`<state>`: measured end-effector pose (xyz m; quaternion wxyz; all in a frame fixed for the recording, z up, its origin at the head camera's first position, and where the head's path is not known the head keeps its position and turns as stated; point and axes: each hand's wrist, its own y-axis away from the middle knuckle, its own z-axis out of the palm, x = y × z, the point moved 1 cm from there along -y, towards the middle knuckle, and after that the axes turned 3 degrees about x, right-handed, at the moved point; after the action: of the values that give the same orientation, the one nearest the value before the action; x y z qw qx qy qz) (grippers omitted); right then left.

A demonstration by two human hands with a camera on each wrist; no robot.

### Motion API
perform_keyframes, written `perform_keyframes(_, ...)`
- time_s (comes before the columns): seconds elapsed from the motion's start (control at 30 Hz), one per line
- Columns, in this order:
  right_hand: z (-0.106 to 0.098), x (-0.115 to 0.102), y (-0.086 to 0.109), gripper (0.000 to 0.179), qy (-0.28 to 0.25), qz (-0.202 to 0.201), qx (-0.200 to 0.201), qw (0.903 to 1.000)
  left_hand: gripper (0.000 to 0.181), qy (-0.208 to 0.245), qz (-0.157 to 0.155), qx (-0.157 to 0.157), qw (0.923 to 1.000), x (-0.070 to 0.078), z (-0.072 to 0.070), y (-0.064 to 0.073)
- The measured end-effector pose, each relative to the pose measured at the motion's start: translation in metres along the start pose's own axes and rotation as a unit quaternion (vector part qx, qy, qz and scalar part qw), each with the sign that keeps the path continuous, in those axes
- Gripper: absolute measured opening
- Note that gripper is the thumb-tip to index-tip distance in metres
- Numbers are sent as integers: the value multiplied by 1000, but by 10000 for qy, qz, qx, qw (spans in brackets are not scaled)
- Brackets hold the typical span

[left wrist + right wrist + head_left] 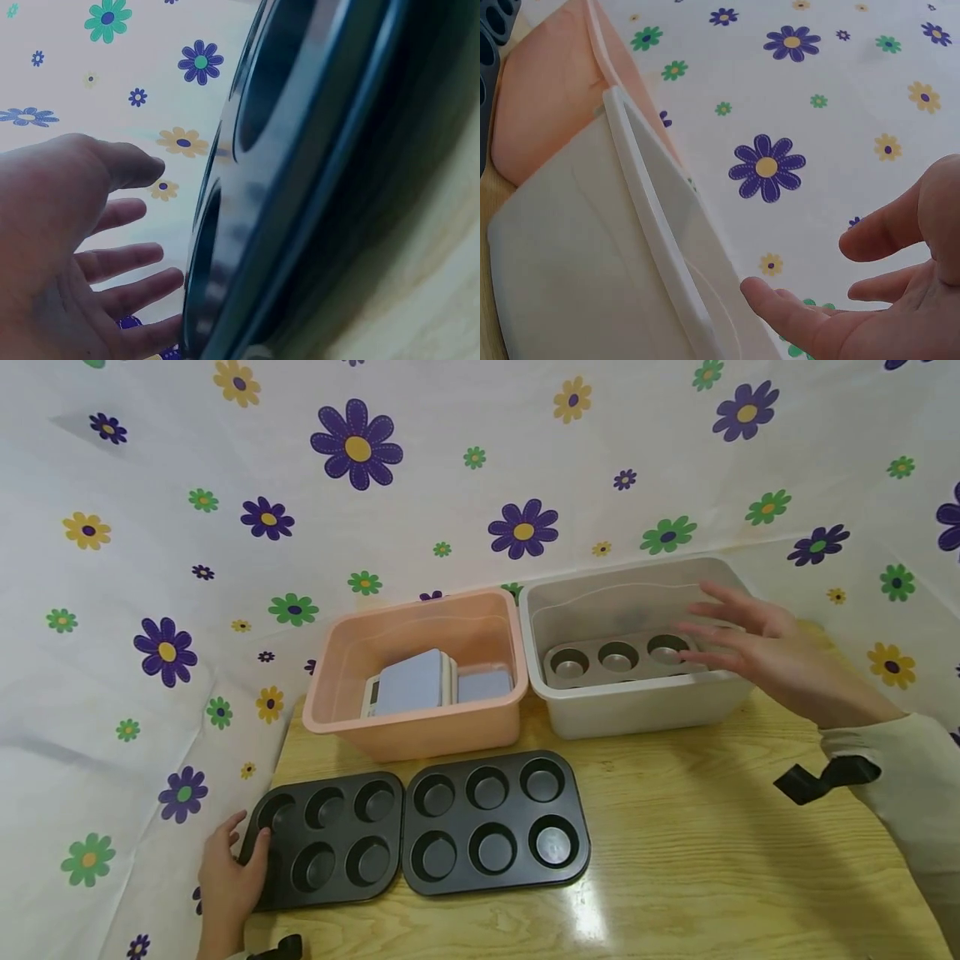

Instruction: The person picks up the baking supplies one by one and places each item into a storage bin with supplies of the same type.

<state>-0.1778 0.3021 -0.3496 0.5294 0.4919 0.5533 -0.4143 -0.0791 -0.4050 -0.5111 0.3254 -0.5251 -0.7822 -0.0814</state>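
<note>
From where I stand, the person's right hand [768, 639] hangs over the right end of the white bin [637, 706], its grip wide, fingers spread and nothing in it. The pale tray [594, 664] sits down inside that bin, below the hand and off to its left, a row of three cups showing. Its long axis runs along the bin, left to right, so the right hand faces its short right end. That seems to me what the coming move turns on: the right hand is by far the nearer, and the bin's walls stand all round the tray. How high the fingers are above it I can't tell

The left hand [234, 872] is well away, at the left end of the left tray [345, 828], which is black and lies flat on the worktop [675, 827]. Its fingers are loosely out and the thumb is apart from them, taking hold of nothing; whether a fingertip touches the edge I can't say. The right tray [461, 821], black too, lies end to end with that one, just in front of the pink bin [435, 735], which stands beside the white one
</note>
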Motion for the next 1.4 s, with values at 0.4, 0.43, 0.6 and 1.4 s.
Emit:
perform_keyframes(0.4,-25,9,18,73,524,-400,700,9954,37,-112,72,-289,9995,-5,-1,9)
perform_keyframes(0.43,-26,9,19,73,687,-387,725,9942,37,-124,57,-301,9995,-5,-1,8)
perform_keyframes(0.6,-30,9,24,72,1196,-227,891,9886,36,-221,-52,-343,9992,-10,-2,9)
perform_keyframes(1.4,-60,32,43,69,1596,-220,1650,9731,42,-286,-373,-646,9968,-15,-2,11)
